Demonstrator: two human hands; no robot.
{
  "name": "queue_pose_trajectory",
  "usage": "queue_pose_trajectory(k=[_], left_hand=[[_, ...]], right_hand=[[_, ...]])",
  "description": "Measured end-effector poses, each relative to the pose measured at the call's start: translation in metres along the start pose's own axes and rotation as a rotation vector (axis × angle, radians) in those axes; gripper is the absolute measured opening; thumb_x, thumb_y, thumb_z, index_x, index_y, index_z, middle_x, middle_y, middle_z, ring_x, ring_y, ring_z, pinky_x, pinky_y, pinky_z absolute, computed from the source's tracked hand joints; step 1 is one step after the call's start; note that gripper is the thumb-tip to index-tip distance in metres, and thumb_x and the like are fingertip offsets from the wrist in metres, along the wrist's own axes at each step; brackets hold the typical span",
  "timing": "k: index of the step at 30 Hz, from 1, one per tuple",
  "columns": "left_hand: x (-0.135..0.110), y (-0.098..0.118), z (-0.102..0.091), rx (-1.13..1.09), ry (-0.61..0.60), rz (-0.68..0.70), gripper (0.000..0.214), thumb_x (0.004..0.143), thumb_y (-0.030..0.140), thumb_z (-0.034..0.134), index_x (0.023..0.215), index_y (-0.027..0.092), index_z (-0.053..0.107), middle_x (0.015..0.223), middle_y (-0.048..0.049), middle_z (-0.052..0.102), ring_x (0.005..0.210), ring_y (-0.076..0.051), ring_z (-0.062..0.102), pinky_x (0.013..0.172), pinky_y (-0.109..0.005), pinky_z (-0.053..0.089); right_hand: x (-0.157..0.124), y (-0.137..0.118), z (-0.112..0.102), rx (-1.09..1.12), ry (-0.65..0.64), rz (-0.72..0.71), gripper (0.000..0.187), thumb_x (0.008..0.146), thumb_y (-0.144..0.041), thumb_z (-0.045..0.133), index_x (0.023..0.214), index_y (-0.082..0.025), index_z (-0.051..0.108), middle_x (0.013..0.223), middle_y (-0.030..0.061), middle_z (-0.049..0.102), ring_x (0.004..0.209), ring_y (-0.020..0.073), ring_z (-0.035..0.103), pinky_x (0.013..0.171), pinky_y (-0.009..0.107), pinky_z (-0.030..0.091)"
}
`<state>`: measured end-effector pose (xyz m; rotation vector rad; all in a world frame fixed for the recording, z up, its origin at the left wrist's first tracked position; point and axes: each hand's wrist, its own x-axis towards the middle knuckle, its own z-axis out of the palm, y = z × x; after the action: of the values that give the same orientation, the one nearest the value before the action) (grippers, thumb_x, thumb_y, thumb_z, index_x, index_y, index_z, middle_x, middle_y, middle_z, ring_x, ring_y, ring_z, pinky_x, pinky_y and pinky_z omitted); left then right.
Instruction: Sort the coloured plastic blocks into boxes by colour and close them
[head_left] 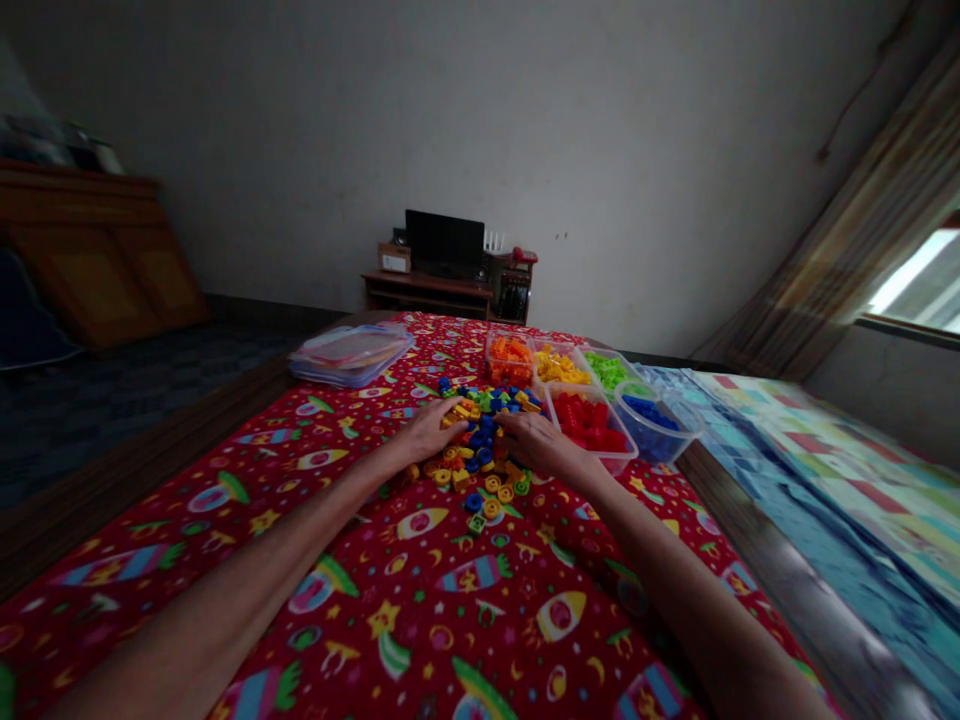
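A pile of small plastic toy building blocks point(484, 432), mostly blue, yellow and orange with some green, lies on the red patterned cloth. My left hand point(433, 430) is at the pile's left side, thumb and fingers apart, touching yellow blocks. On the other side, my right hand point(534, 440) reaches over the pile with its fingers bent down among the blocks. Its fingertips are partly hidden, and whatever they pinch is too small to make out. A few loose round pieces point(491, 508) lie at the near edge of the pile.
Beyond my right hand stand clear tubs: orange blocks point(511, 362), yellow blocks point(561, 366), green blocks point(606, 371), red blocks point(589, 422), and a round tub point(684, 436) of blue ones. Stacked lids point(352, 355) lie at the far left. A bed point(825, 480) adjoins the table's right edge.
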<state>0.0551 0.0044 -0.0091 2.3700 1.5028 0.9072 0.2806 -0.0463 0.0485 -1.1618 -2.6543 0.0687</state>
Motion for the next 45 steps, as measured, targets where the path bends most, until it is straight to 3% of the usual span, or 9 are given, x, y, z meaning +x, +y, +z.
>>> queue_pose_trajectory(k=[3, 9, 13, 19, 25, 30, 35, 39, 45], left_hand=[[0.001, 0.004, -0.006, 0.004, -0.018, 0.018, 0.047, 0.075, 0.044, 0.056, 0.112, 0.017, 0.064, 0.106, -0.0104, 0.066, 0.098, -0.025, 0.06, 0.088, -0.036, 0.048], [0.004, 0.003, -0.015, -0.104, -0.063, 0.035, 0.028, 0.073, 0.033, 0.054, 0.089, 0.017, 0.069, 0.09, -0.0064, 0.069, 0.082, -0.02, 0.063, 0.074, -0.029, 0.051], [0.004, 0.008, -0.018, -0.143, -0.089, 0.051, 0.023, 0.073, 0.029, 0.053, 0.086, 0.018, 0.068, 0.089, -0.0041, 0.07, 0.082, -0.019, 0.064, 0.074, -0.028, 0.05], [0.002, 0.028, -0.024, -0.031, 0.034, 0.183, 0.02, 0.077, 0.032, 0.06, 0.09, 0.021, 0.07, 0.097, -0.0052, 0.068, 0.094, -0.021, 0.06, 0.088, -0.034, 0.046], [-0.005, 0.039, -0.013, 0.035, -0.163, 0.396, 0.02, 0.078, 0.032, 0.064, 0.095, 0.023, 0.07, 0.093, -0.0043, 0.067, 0.093, -0.02, 0.06, 0.086, -0.031, 0.046], [-0.004, 0.036, -0.014, 0.088, -0.205, 0.293, 0.02, 0.075, 0.016, 0.059, 0.09, 0.021, 0.07, 0.089, -0.0035, 0.07, 0.086, -0.018, 0.063, 0.082, -0.028, 0.048], [0.0, 0.03, -0.025, -0.054, -0.144, 0.11, 0.028, 0.073, 0.024, 0.055, 0.097, 0.02, 0.069, 0.092, -0.0016, 0.071, 0.082, -0.018, 0.064, 0.075, -0.027, 0.051], [0.004, 0.019, -0.024, -0.081, -0.059, 0.031, 0.032, 0.072, 0.029, 0.057, 0.1, 0.02, 0.067, 0.092, -0.0024, 0.07, 0.082, -0.019, 0.064, 0.074, -0.028, 0.051], [0.001, 0.016, -0.012, 0.095, -0.031, 0.14, 0.019, 0.074, 0.027, 0.06, 0.09, 0.02, 0.067, 0.088, -0.0051, 0.063, 0.085, -0.021, 0.06, 0.079, -0.032, 0.049]], right_hand=[[-0.002, -0.001, -0.003, -0.059, -0.007, 0.059, 0.034, 0.09, -0.024, 0.049, 0.121, -0.01, 0.054, 0.099, 0.0144, 0.067, 0.093, 0.0205, 0.062, 0.076, 0.027, 0.044], [0.001, -0.013, 0.0, -0.122, -0.04, 0.09, 0.036, 0.09, -0.031, 0.05, 0.123, -0.016, 0.052, 0.099, 0.0112, 0.067, 0.088, 0.0193, 0.061, 0.067, 0.025, 0.039], [0.003, -0.015, 0.007, -0.112, -0.011, 0.021, 0.024, 0.087, -0.022, 0.049, 0.109, -0.014, 0.057, 0.093, 0.0103, 0.066, 0.08, 0.0157, 0.058, 0.064, 0.023, 0.034], [0.0, -0.002, 0.0, -0.064, 0.142, 0.031, 0.017, 0.084, -0.013, 0.042, 0.092, -0.01, 0.058, 0.076, 0.0072, 0.061, 0.066, 0.0134, 0.05, 0.061, 0.024, 0.032], [0.004, 0.006, 0.008, -0.059, 0.162, 0.014, 0.024, 0.083, -0.009, 0.042, 0.098, -0.01, 0.061, 0.086, 0.0108, 0.063, 0.077, 0.0165, 0.055, 0.07, 0.026, 0.039], [0.012, 0.005, 0.019, -0.049, 0.073, -0.16, 0.042, 0.078, 0.0, 0.044, 0.116, -0.013, 0.057, 0.113, 0.0138, 0.06, 0.099, 0.0184, 0.055, 0.087, 0.029, 0.039], [0.012, 0.001, 0.018, -0.099, 0.002, -0.07, 0.041, 0.082, -0.002, 0.045, 0.12, -0.013, 0.056, 0.1, 0.0119, 0.065, 0.092, 0.0171, 0.057, 0.083, 0.027, 0.039], [0.008, -0.002, 0.014, -0.07, 0.041, 0.012, 0.031, 0.088, -0.015, 0.046, 0.116, -0.011, 0.058, 0.095, 0.0122, 0.066, 0.09, 0.0182, 0.058, 0.078, 0.026, 0.041], [0.013, -0.003, 0.022, -0.142, 0.086, 0.041, 0.037, 0.086, -0.008, 0.039, 0.119, -0.014, 0.055, 0.103, 0.0124, 0.063, 0.094, 0.0198, 0.056, 0.08, 0.028, 0.042]])
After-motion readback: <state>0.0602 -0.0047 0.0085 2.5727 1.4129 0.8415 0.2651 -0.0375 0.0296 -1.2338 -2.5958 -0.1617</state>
